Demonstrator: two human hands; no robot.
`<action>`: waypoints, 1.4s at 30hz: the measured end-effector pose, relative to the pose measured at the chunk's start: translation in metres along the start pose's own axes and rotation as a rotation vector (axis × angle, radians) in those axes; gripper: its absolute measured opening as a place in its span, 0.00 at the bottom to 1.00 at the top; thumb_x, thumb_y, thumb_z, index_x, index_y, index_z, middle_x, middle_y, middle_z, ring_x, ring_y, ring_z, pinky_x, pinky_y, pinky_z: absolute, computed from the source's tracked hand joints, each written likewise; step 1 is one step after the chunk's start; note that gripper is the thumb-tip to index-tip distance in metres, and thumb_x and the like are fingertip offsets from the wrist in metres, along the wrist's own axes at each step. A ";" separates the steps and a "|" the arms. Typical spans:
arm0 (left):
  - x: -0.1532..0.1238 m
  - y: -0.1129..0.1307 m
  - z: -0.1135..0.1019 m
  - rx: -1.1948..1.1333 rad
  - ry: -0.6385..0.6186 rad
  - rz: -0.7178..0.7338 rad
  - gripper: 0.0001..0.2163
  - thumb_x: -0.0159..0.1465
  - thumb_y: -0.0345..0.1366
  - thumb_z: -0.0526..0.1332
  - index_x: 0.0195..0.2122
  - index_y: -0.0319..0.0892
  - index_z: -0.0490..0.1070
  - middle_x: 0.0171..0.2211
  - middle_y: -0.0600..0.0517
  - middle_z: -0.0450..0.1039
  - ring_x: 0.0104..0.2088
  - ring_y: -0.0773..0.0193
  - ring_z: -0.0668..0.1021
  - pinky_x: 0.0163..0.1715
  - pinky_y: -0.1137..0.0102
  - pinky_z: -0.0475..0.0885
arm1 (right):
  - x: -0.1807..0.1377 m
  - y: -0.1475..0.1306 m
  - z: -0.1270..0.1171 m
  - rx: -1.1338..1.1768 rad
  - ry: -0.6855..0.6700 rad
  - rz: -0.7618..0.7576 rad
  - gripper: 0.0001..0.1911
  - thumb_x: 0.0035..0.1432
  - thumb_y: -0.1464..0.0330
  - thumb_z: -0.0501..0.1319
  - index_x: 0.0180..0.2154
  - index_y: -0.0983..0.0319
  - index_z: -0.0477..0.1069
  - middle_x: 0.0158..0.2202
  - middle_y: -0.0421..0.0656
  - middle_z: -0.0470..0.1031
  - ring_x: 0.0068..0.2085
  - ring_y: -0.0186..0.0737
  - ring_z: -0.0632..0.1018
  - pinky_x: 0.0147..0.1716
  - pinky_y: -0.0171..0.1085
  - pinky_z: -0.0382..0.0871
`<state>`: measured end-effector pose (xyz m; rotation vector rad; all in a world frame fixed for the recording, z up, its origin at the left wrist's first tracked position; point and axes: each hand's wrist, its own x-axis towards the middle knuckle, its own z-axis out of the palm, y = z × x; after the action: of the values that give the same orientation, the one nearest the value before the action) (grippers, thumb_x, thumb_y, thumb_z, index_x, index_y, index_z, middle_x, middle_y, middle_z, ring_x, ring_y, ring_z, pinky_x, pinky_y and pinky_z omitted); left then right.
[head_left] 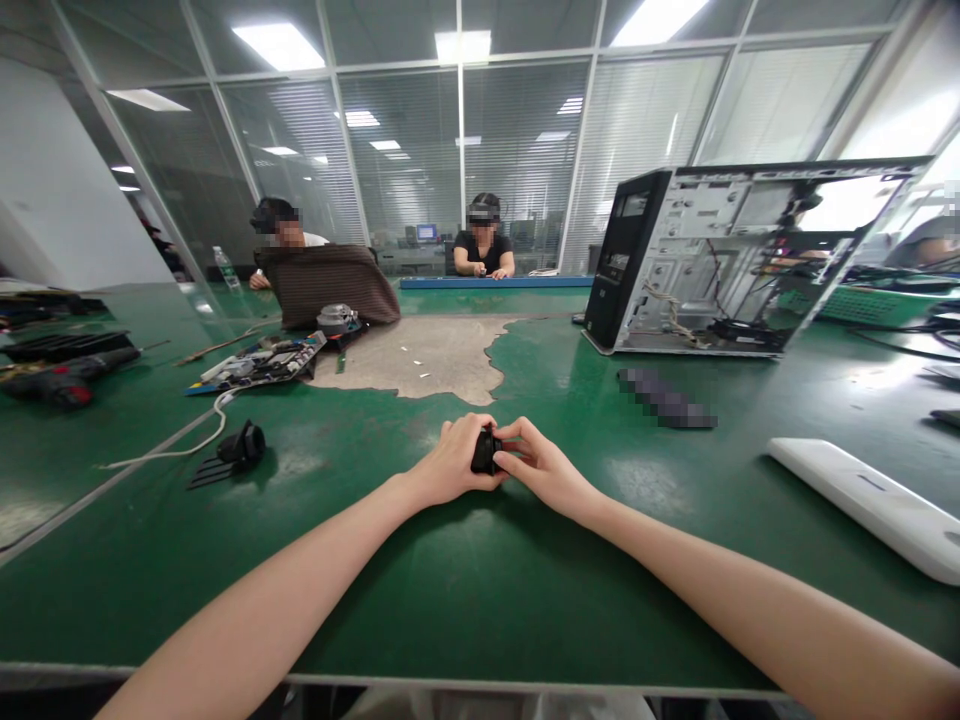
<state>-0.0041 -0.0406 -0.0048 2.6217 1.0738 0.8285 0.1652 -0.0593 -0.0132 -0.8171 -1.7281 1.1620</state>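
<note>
A small black rounded part point(484, 452), ridged like a knob or lens barrel, is between my two hands just above the green tabletop; its exact kind does not show. My left hand point(450, 462) is closed around its left side, thumb below and fingers over the top. The thumb and fingertips of my right hand point(541, 468) pinch its right end. My fingers cover much of the part. To the left, a black plastic piece with a round collar and flat prongs point(238, 452) lies on the table.
An opened computer case point(705, 265) stands at the right, near a white elongated device point(862, 505) and a blurred-out dark object point(664, 400). Leftward lie a circuit board point(259, 362), a white cable point(217, 425) and a power drill point(71, 375). Two people sit across the table.
</note>
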 end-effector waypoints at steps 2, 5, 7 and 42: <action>0.000 0.000 0.001 -0.005 0.004 -0.001 0.22 0.52 0.42 0.61 0.45 0.44 0.55 0.40 0.50 0.63 0.39 0.59 0.68 0.39 0.64 0.59 | 0.002 0.003 0.000 -0.036 0.031 -0.010 0.10 0.53 0.67 0.58 0.37 0.60 0.60 0.37 0.41 0.68 0.42 0.39 0.74 0.39 0.39 0.71; 0.000 -0.001 0.002 -0.006 0.009 -0.005 0.22 0.52 0.42 0.61 0.45 0.44 0.55 0.40 0.51 0.64 0.39 0.59 0.68 0.40 0.64 0.59 | 0.004 0.006 -0.001 -0.068 0.055 -0.014 0.12 0.52 0.68 0.59 0.39 0.60 0.60 0.40 0.42 0.67 0.43 0.38 0.73 0.41 0.40 0.70; 0.000 -0.001 0.002 -0.008 0.014 -0.002 0.22 0.52 0.42 0.61 0.45 0.44 0.55 0.40 0.51 0.64 0.39 0.59 0.68 0.40 0.64 0.59 | 0.004 0.006 -0.002 -0.079 0.037 0.000 0.12 0.52 0.69 0.59 0.40 0.60 0.60 0.41 0.43 0.67 0.43 0.39 0.73 0.41 0.40 0.70; 0.001 -0.001 0.001 -0.010 -0.003 -0.015 0.22 0.51 0.39 0.62 0.45 0.44 0.55 0.41 0.51 0.64 0.40 0.58 0.68 0.40 0.64 0.59 | -0.001 0.001 -0.003 0.003 -0.034 -0.033 0.11 0.53 0.67 0.59 0.39 0.59 0.60 0.41 0.42 0.67 0.45 0.39 0.72 0.41 0.39 0.71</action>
<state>-0.0038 -0.0394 -0.0057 2.6025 1.0850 0.8247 0.1681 -0.0593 -0.0136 -0.7681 -1.7606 1.1624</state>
